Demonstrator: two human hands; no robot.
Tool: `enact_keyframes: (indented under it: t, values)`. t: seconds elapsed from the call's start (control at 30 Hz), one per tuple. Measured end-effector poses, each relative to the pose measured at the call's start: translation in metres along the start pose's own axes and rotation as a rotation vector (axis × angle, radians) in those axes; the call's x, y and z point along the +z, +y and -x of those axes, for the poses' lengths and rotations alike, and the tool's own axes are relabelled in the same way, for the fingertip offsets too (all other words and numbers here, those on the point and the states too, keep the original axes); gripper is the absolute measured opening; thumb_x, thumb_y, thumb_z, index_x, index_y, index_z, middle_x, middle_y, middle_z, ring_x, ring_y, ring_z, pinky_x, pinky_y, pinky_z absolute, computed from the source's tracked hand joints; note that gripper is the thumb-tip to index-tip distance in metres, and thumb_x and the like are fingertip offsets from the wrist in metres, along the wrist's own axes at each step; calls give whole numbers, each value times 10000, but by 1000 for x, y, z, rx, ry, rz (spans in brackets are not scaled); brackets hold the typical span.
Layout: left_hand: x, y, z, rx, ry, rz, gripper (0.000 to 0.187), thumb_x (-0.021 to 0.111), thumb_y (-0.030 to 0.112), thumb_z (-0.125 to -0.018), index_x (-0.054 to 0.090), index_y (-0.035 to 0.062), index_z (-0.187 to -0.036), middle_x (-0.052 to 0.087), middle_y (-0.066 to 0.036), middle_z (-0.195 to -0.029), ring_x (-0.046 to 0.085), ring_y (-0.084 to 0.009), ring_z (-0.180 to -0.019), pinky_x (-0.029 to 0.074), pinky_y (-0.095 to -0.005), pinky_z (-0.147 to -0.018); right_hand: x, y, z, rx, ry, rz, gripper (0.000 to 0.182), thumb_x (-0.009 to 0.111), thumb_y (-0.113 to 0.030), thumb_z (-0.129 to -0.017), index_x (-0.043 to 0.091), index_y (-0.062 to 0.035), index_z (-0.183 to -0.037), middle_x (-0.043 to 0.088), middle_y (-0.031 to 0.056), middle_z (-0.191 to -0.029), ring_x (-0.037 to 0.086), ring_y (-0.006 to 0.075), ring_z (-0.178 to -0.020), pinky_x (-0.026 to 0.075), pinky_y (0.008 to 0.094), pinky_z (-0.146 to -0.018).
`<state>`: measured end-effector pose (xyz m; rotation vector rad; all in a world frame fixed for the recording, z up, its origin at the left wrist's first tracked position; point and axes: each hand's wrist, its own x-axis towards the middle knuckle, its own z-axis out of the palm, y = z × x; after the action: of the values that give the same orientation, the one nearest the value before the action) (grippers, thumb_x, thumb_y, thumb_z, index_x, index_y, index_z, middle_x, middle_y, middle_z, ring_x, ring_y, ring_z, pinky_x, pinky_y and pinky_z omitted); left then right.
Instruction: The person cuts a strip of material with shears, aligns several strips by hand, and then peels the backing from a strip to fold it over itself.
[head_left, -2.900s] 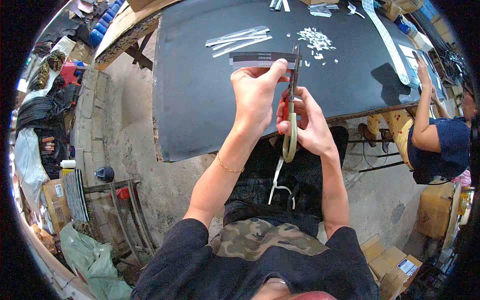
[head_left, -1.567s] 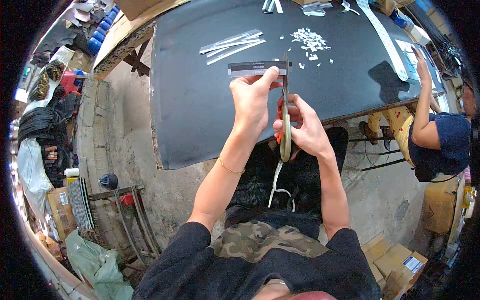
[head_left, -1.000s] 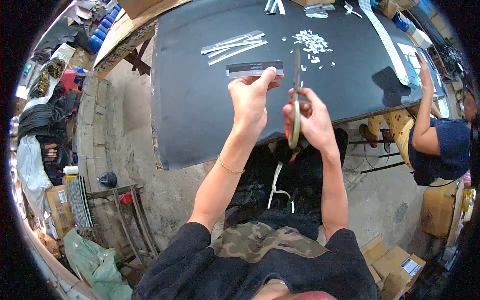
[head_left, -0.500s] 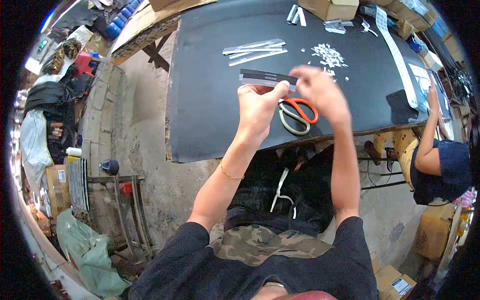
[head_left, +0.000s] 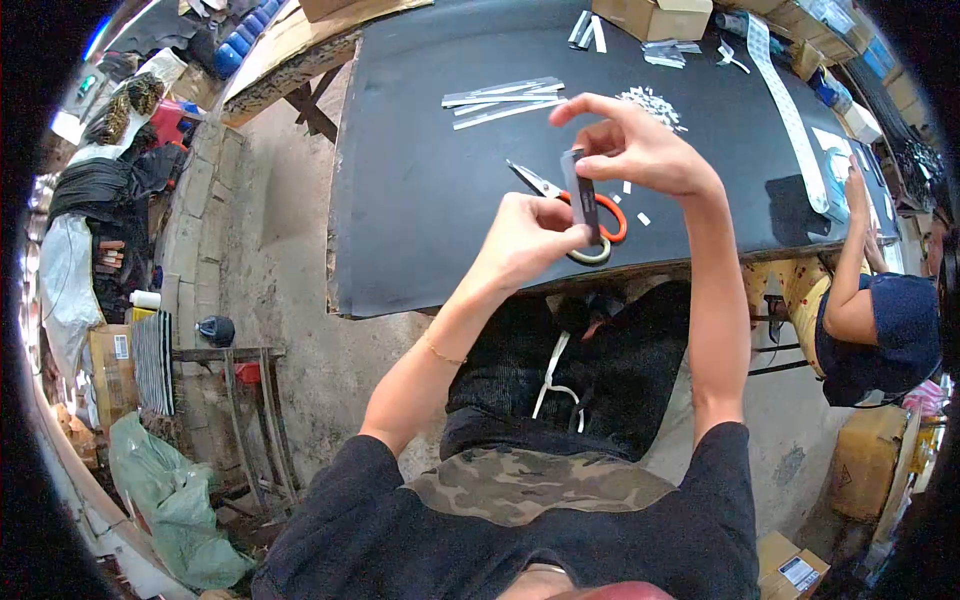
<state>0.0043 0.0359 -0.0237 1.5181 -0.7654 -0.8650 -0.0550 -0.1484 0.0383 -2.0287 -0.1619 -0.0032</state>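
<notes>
My left hand (head_left: 530,240) and right hand (head_left: 655,158) pinch opposite ends of the label strips (head_left: 586,203) above the scissors (head_left: 538,181); uneven fingertip pressure could let the thin layers slide out of line.

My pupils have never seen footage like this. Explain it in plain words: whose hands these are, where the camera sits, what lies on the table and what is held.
There is no robot here. One camera, worn on a person's head, takes every picture, looking forward and down.

The left hand grips the lower end of a dark strip with pale edging. The fingers of the right hand pinch its upper end.

On the dark table, scissors with one orange and one pale handle lie beneath the strip. Beyond are loose strips, a heap of small white pieces and a long pale band. A co-worker is at the table's right side.
</notes>
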Motion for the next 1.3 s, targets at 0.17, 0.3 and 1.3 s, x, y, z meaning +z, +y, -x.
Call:
enact_keyframes:
  t: [0.17,0.3,1.3]
  values:
    - [-29,2,6,102,183,71,103,666,67,-787,674,-35,-800,668,-88,-733,624,-129,-679,499,-253,-688,24,26,42,133,358,-338,410,659,-19,-773,520,8,-1157,596,22,-795,585,90,-741,483,241,-748]
    - [-28,12,2,159,213,83,95,659,58,-812,668,-36,-803,659,-86,-722,627,-139,-663,509,-262,-676,43,25,53,138,546,-496,388,661,-9,-779,529,25,-1142,609,47,-829,593,100,-742,488,242,-762]
    - [14,15,0,302,290,177,151,639,91,-870,667,-45,-810,655,-88,-718,595,-120,-601,471,-249,-540,52,25,72,31,749,-346,193,668,-35,-771,664,-12,-963,660,53,-824,598,88,-746,475,216,-644]
